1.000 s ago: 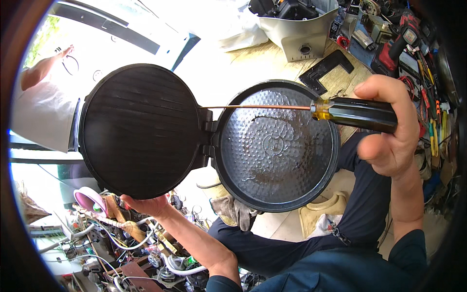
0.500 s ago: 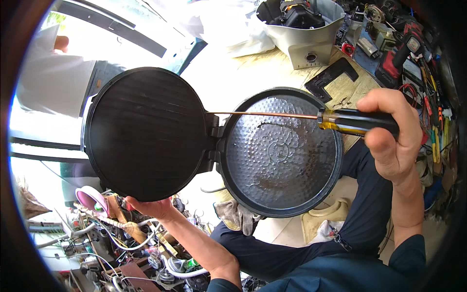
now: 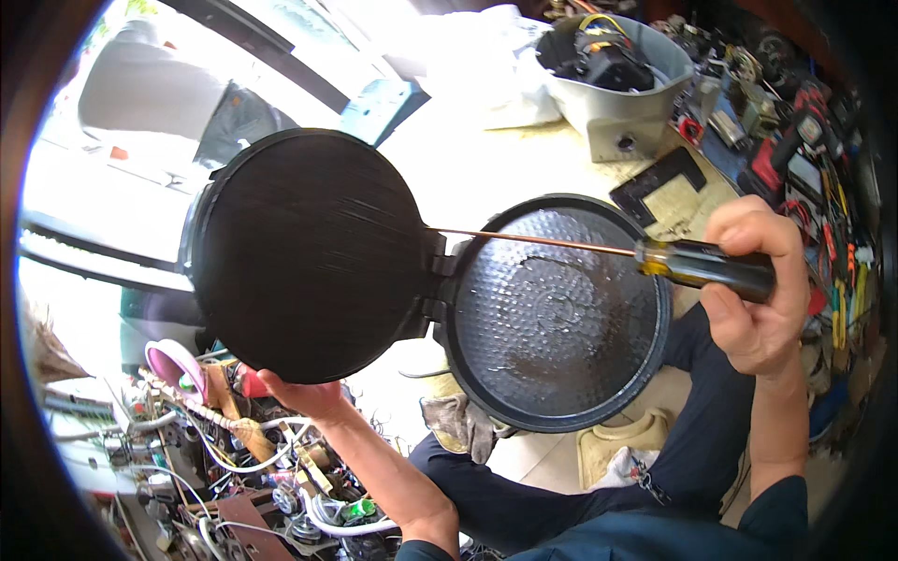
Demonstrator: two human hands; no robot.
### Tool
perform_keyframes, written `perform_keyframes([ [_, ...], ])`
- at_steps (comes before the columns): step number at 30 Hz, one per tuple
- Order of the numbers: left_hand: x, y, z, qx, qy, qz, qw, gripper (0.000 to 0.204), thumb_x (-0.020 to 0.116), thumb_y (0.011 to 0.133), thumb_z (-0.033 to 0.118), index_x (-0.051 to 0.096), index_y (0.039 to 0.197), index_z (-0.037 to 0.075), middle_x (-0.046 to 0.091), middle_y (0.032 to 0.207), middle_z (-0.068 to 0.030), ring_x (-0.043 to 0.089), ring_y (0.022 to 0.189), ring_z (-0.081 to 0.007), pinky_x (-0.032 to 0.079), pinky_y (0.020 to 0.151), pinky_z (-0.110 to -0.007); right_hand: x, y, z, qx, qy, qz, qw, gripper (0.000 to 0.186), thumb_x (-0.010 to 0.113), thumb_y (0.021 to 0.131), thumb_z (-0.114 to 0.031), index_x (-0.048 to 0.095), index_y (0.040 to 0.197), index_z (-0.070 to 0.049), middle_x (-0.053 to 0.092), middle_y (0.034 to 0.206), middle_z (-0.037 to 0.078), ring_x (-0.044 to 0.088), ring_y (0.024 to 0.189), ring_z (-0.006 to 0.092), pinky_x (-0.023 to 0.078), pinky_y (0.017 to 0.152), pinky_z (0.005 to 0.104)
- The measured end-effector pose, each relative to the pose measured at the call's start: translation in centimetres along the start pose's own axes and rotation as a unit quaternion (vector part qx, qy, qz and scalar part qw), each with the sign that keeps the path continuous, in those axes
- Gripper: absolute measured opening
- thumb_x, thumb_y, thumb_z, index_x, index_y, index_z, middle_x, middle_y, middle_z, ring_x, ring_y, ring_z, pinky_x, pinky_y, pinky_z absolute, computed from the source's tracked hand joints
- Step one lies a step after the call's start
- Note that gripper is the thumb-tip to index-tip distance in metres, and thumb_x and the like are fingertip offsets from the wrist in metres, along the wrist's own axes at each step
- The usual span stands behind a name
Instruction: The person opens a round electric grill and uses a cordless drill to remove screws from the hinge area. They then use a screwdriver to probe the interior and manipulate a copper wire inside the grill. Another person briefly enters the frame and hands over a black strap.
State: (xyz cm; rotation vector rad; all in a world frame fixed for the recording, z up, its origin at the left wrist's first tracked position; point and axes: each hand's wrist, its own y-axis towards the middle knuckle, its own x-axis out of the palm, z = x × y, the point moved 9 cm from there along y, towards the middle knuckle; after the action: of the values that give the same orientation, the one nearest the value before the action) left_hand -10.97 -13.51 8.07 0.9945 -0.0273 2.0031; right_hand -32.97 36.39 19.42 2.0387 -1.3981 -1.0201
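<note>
An opened round electric griddle is in front of me, its two black halves joined by a hinge [image 3: 437,280]. The ridged left plate [image 3: 309,257] is propped from below by my left hand [image 3: 313,397], whose fingers are mostly hidden behind the rim. The dimpled right pan [image 3: 552,323] has a wet, shiny surface. My right hand [image 3: 767,294] grips a screwdriver [image 3: 706,266] by its black and yellow handle. Its long thin shaft crosses above the right pan, and the tip meets the left plate's edge beside the hinge.
A grey bucket-like housing [image 3: 608,117] with black parts stands at the back on a worn tabletop, near a black L-shaped plate [image 3: 659,187]. Tools and a red cordless drill [image 3: 786,150] crowd the right. Scrap parts and cables [image 3: 299,486] fill the lower left. A grey glove [image 3: 463,425] lies below the griddle.
The whole view has shifted, so the griddle, hands and bench sit further right and mostly lower. The screwdriver slopes slightly more, with its tip still at the plate's edge. Both grips are unchanged.
</note>
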Motion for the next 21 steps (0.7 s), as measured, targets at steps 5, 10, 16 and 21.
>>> perform_keyframes([
  [5,-1.0,0.0,0.7,0.047,0.027,0.03,0.998,0.071,0.072,0.092,0.05,0.054,0.147,0.009,0.058,0.146,-0.0111,0.057,0.132,-0.0317,0.05,0.109,-0.049,-0.3,-1.3,1.6,0.142,-0.011,-0.012,0.99,0.068,0.067,0.093,-0.062,0.056,0.117,0.001,0.059,0.094,0.006,0.056,0.075,0.0117,0.046,0.068,0.0249],
  [10,1.7,0.1,0.1,0.042,0.052,-0.014,0.998,0.065,0.069,0.095,0.047,0.055,0.147,0.01,0.058,0.147,-0.0104,0.056,0.134,-0.0318,0.044,0.114,-0.052,-0.9,-2.5,1.2,0.09,-0.056,-0.048,0.993,0.041,0.062,0.099,-0.036,0.053,0.115,0.0,0.054,0.104,0.012,0.053,0.088,0.0187,0.045,0.081,0.0309],
  [16,1.8,-0.1,-0.1,0.014,0.015,-0.021,1.0,0.073,0.073,0.093,0.044,0.05,0.149,0.003,0.058,0.146,-0.0139,0.059,0.132,-0.0323,0.048,0.112,-0.048,-0.6,-2.6,2.0,0.132,-0.016,-0.036,0.99,0.039,0.058,0.103,-0.036,0.051,0.12,-0.002,0.052,0.108,0.009,0.047,0.078,0.0115,0.042,0.068,0.0246],
  [21,0.9,-0.1,-0.4,0.02,0.054,0.0,0.998,0.077,0.07,0.092,0.053,0.051,0.149,0.004,0.057,0.148,-0.0128,0.057,0.133,-0.0327,0.047,0.113,-0.049,-1.9,-4.2,3.0,0.183,-0.079,-0.03,0.98,0.039,0.056,0.105,-0.036,0.051,0.121,-0.001,0.052,0.11,0.007,0.047,0.073,0.0094,0.041,0.065,0.0228],
])
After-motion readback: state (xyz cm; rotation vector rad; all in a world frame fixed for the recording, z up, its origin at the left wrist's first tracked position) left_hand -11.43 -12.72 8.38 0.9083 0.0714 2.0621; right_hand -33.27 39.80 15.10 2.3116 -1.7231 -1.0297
